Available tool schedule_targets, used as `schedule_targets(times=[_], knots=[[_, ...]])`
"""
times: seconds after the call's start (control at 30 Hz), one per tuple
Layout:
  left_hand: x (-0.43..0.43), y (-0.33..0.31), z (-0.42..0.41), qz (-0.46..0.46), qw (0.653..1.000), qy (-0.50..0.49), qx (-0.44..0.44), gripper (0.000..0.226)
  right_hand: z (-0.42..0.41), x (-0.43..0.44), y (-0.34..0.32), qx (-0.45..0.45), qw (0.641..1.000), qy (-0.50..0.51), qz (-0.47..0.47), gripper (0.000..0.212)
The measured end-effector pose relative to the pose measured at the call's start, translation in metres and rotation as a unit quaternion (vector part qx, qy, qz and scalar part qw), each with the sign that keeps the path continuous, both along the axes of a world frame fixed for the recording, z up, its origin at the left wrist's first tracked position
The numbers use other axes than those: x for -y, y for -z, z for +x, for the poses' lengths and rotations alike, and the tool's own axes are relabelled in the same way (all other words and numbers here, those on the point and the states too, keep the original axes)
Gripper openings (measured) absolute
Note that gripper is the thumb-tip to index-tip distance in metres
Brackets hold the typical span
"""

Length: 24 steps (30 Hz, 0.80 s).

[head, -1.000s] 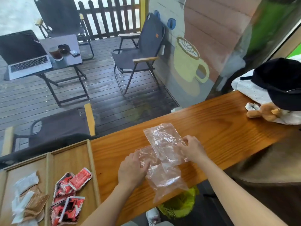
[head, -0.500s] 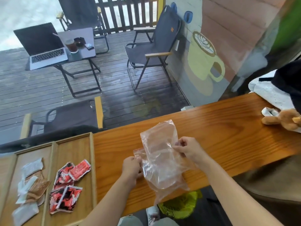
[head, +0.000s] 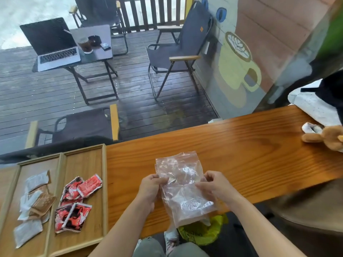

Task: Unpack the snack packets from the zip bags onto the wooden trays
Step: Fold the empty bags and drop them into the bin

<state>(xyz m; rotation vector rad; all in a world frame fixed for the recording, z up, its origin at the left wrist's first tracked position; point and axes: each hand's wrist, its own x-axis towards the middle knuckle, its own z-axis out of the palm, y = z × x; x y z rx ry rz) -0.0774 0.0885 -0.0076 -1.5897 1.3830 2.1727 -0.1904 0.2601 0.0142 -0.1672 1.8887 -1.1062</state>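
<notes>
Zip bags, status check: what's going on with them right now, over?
Left hand and right hand both pinching the clear zip bags, which look empty. Red packets and pale packets already on the wooden trays. Nothing in the way.

Left hand (head: 150, 188) and right hand (head: 216, 186) face each other, fingers pinched closed, forearms bare.

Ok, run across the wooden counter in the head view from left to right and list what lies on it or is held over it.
White and brown packets → red packets → left hand → clear zip bags → right hand → brown plush toy.
</notes>
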Motion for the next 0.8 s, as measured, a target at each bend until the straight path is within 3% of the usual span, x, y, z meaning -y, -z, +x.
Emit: schedule_targets(times=[0.03, 0.13, 0.2, 0.37, 0.47, 0.6, 0.67, 0.8], knots=[[0.000, 0.000, 0.000, -0.008, 1.000, -0.003, -0.001, 0.019, 0.001, 0.001, 0.000, 0.004, 1.000, 0.002, 0.004, 0.019], [0.000, -0.005, 0.002, -0.015, 1.000, 0.006, -0.020, 0.007, 0.000, 0.003, 0.005, 0.012, 0.999, 0.039, 0.021, 0.053], [-0.001, -0.008, 0.006, -0.018, 0.999, 0.014, -0.043, 0.006, 0.001, 0.004, 0.005, 0.037, 0.996, 0.078, 0.013, 0.061], [-0.001, -0.011, 0.015, -0.013, 0.996, 0.036, -0.080, 0.009, 0.008, 0.000, 0.004, 0.084, 0.994, 0.067, -0.023, 0.036], [-0.003, -0.013, 0.021, -0.026, 0.994, 0.042, -0.097, 0.006, 0.015, -0.005, 0.008, 0.067, 0.996, 0.048, -0.047, 0.015], [-0.004, -0.010, 0.033, -0.147, 0.981, 0.087, -0.091, 0.026, 0.023, -0.015, 0.004, 0.029, 0.995, 0.070, -0.066, 0.009], [-0.005, -0.006, 0.042, -0.266, 0.948, 0.161, -0.073, 0.026, 0.029, -0.024, 0.000, 0.007, 0.995, 0.080, -0.064, 0.007], [-0.007, 0.010, 0.062, -0.477, 0.807, 0.346, -0.022, 0.051, 0.047, -0.046, -0.004, -0.040, 0.988, 0.132, -0.068, 0.008]])
